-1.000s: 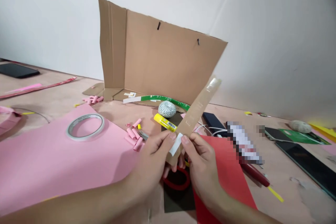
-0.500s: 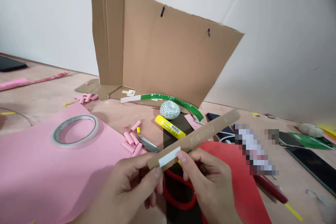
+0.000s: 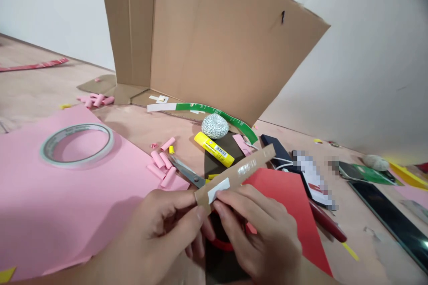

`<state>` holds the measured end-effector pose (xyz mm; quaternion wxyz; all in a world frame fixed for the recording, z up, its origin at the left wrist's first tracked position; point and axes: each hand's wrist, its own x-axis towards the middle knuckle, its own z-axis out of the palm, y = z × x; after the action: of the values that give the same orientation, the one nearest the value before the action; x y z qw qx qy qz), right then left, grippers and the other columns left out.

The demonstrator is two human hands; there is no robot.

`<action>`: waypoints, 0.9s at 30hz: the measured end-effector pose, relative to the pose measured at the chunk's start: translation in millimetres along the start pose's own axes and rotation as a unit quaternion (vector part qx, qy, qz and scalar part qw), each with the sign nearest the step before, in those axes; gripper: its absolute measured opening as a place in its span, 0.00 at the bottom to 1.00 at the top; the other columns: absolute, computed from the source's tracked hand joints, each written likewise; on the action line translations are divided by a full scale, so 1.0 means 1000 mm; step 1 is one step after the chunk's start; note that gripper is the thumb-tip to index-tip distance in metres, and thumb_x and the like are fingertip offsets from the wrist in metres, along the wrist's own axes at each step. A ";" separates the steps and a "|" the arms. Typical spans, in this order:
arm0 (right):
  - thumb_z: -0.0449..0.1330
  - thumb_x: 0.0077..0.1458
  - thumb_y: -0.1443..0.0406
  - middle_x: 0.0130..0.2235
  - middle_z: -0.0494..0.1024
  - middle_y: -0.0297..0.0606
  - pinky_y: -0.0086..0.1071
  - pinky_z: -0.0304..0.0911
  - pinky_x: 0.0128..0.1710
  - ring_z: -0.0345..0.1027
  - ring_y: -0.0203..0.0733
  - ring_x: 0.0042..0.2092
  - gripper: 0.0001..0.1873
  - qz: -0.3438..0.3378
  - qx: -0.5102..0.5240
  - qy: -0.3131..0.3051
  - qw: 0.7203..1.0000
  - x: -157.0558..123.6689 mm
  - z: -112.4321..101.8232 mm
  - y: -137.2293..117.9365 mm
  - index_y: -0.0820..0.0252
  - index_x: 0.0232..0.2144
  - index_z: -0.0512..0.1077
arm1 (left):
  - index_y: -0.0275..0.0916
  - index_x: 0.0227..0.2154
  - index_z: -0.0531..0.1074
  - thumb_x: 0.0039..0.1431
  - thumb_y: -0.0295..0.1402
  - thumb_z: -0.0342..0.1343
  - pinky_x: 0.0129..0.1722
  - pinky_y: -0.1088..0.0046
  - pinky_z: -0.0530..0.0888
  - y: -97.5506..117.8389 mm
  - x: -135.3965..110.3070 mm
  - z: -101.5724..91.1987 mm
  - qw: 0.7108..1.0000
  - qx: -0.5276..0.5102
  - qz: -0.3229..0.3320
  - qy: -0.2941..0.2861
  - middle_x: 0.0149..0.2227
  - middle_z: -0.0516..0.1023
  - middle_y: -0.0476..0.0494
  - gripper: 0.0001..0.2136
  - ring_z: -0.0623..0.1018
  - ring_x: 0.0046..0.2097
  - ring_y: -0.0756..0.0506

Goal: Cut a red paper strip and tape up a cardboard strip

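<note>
My left hand (image 3: 167, 231) pinches the near left end of a narrow cardboard strip (image 3: 239, 173), which slants up to the right. A short piece of white tape (image 3: 219, 188) lies across the strip near that end. At the lower edge of this tape, the thumb and index finger of my right hand (image 3: 264, 227) close together on its corner. Shiny clear patches show farther along the strip. Beneath my hands lie red-handled scissors (image 3: 187, 173), their handles partly hidden. A yellow glue stick (image 3: 214, 149) rests just beyond the strip.
A tall cardboard panel (image 3: 217, 40) stands behind. At left, a tape roll (image 3: 109, 142) lies on pink paper (image 3: 100, 205), with small pink paper rolls (image 3: 163, 160) nearby. Red paper (image 3: 284, 196), a dark phone (image 3: 388, 222), a twine ball (image 3: 215, 126) and a green strip (image 3: 207, 109) surround the work.
My right thumb and fingers have shifted from lying along the tape's right end to pinching its lower corner. The view has tilted down, and the strip is turned slightly.
</note>
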<state>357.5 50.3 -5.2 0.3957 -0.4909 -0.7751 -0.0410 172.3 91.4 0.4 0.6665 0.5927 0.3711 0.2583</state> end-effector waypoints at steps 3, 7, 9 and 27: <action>0.63 0.60 0.74 0.32 0.84 0.34 0.26 0.72 0.31 0.79 0.36 0.30 0.06 0.002 0.017 -0.002 1.000 -0.002 -0.001 0.000 0.60 0.37 0.78 | 0.40 0.23 0.72 0.64 0.42 0.49 0.26 0.78 0.69 -0.004 0.000 0.002 0.998 0.056 0.021 -0.016 0.23 0.77 0.48 0.17 0.75 0.26 0.49; 0.65 0.57 0.76 0.32 0.84 0.35 0.25 0.75 0.32 0.80 0.36 0.30 0.09 -0.009 0.030 0.011 0.999 -0.003 -0.003 -0.002 0.60 0.38 0.77 | 0.39 0.24 0.71 0.66 0.43 0.44 0.23 0.76 0.64 -0.007 -0.002 0.004 0.991 0.125 0.031 -0.035 0.23 0.77 0.46 0.19 0.75 0.26 0.48; 0.66 0.57 0.76 0.32 0.84 0.36 0.25 0.76 0.33 0.80 0.37 0.31 0.09 -0.013 0.029 0.007 0.999 -0.004 -0.004 -0.003 0.60 0.39 0.77 | 0.39 0.24 0.70 0.67 0.42 0.43 0.23 0.76 0.63 -0.007 -0.004 0.004 0.989 0.141 0.034 -0.035 0.23 0.77 0.46 0.20 0.74 0.25 0.48; 0.61 0.58 0.78 0.34 0.83 0.34 0.26 0.74 0.33 0.79 0.35 0.33 0.14 0.060 0.134 0.006 0.989 -0.010 0.000 0.000 0.58 0.41 0.77 | 0.41 0.26 0.71 0.66 0.38 0.46 0.25 0.78 0.67 -0.010 -0.002 0.003 0.994 0.096 0.032 -0.037 0.24 0.77 0.50 0.15 0.75 0.27 0.49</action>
<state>359.4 43.0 -11.5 0.4642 -0.4788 -0.7404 0.0838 172.8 85.9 -8.5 0.6114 0.6747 0.3498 0.2206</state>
